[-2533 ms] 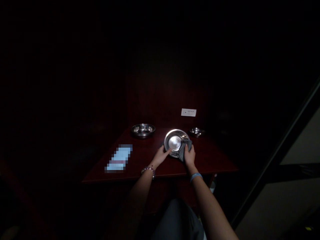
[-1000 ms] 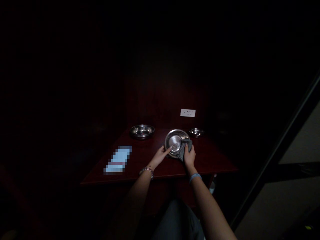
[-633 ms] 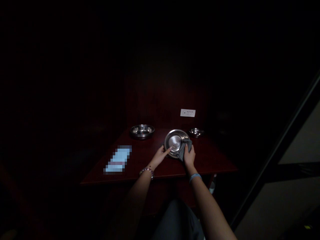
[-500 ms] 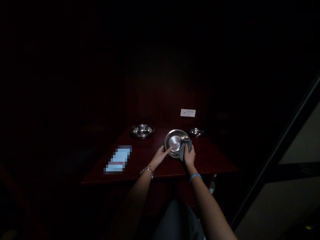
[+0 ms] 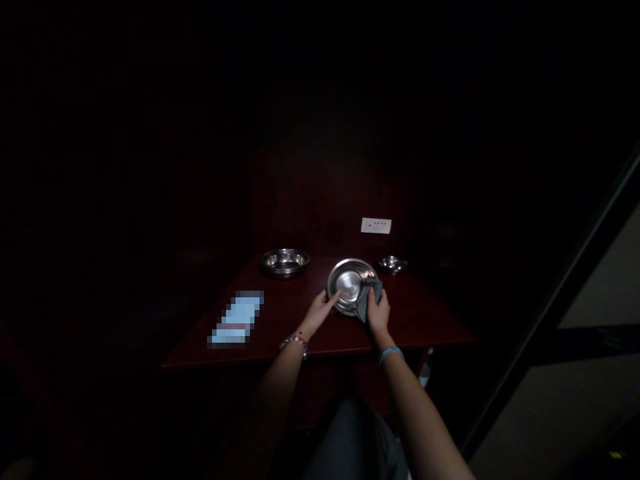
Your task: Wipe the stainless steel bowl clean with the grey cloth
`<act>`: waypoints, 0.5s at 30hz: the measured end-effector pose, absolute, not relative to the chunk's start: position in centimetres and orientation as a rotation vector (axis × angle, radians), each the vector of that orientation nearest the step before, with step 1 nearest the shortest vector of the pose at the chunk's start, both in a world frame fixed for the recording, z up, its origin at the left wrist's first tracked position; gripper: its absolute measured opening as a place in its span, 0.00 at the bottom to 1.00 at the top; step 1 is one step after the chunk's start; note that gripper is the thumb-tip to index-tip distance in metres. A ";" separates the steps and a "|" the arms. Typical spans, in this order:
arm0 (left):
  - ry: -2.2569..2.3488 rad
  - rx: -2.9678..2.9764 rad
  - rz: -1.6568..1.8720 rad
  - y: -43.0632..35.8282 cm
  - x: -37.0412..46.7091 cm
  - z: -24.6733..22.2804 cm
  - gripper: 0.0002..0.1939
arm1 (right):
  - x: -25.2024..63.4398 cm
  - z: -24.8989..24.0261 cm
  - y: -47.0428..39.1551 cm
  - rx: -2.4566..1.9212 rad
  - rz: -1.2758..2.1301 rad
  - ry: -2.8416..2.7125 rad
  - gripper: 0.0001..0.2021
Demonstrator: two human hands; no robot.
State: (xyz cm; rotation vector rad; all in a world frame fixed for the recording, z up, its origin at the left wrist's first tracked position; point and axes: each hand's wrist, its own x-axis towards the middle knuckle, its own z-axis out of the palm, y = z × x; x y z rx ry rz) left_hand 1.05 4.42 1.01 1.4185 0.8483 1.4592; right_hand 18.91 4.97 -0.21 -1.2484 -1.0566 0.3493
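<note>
A round steel bowl [image 5: 349, 283] is tilted toward me above the dark red table [image 5: 280, 333]. My left hand [image 5: 317, 313] grips its lower left rim, thumb over the inner side. My right hand [image 5: 379, 311] is closed on a grey cloth [image 5: 369, 300], which lies against the bowl's right side and rim. Behind to the left stands a wider, shallow steel bowl [image 5: 285, 265]. A smaller steel bowl [image 5: 393, 265] sits behind to the right.
At the table's left lies a blurred light blue rectangle [image 5: 237, 320]. A white socket plate [image 5: 376, 226] is on the back wall. Below the right front edge, a bottle [image 5: 426, 370] shows partly. My knee is under the table's front edge.
The held bowl has shifted very slightly to the left, along with the cloth and my right hand. Both hands keep their hold.
</note>
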 end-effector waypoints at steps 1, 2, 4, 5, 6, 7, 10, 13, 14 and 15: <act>0.869 1.408 1.470 4.4 1.0 1.0 0.25 | 18.9 -0.1 4.9 -1.245 0.350 -1.061 0.19; 0.899 1.394 1.479 4.3 1.0 1.1 0.25 | 18.8 -0.1 4.9 -1.240 0.353 -1.070 0.19; 0.979 1.357 1.484 4.3 0.9 1.2 0.23 | 18.7 0.1 4.8 -1.228 0.362 -1.100 0.19; 1.017 1.341 1.486 4.3 0.9 1.2 0.22 | 18.7 0.1 4.7 -1.223 0.365 -1.114 0.18; 1.047 1.334 1.490 4.2 0.8 1.3 0.21 | 18.7 0.2 4.7 -1.218 0.369 -1.125 0.17; 1.068 1.338 1.500 4.3 0.7 1.3 0.20 | 18.7 0.2 4.6 -1.214 0.372 -1.133 0.17; 1.089 1.382 1.552 4.3 0.4 1.4 0.19 | 18.6 0.3 4.5 -1.200 0.392 -1.150 0.15; 1.082 1.405 1.574 4.3 0.2 1.4 0.20 | 18.6 0.3 4.4 -1.201 0.418 -1.157 0.15; 1.075 1.404 1.575 4.3 0.2 1.4 0.21 | 18.6 0.3 4.4 -1.205 0.423 -1.156 0.15; 1.063 1.400 1.572 4.3 0.2 1.3 0.22 | 18.6 0.3 4.4 -1.209 0.424 -1.153 0.15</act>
